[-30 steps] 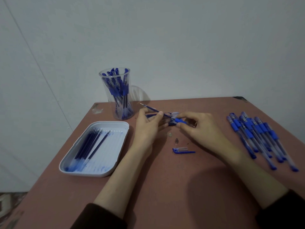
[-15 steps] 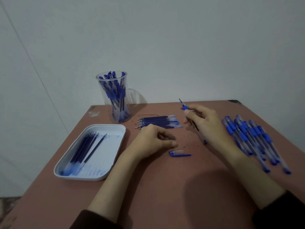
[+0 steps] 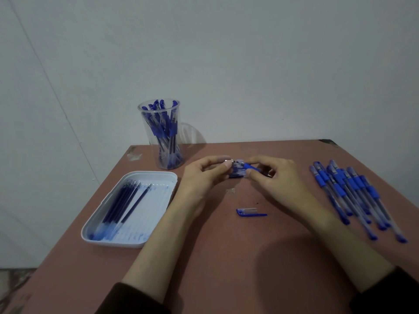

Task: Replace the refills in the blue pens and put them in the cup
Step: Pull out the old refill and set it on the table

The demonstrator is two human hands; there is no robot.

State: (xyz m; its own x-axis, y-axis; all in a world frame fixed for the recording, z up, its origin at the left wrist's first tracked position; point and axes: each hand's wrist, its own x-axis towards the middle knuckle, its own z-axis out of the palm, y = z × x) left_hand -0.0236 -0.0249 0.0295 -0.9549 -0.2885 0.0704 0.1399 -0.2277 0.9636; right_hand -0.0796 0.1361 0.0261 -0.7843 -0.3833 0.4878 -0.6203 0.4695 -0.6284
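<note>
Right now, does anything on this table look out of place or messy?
The white tray is smeared with blue ink around its refills, and a lone pen cap lies loose on the table.

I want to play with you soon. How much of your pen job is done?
A good part looks done: the cup is packed with pens. Right now the left hand and right hand pinch one pen, with a loose cap lying on the table. Left to do: the row of pens on the right.
</note>
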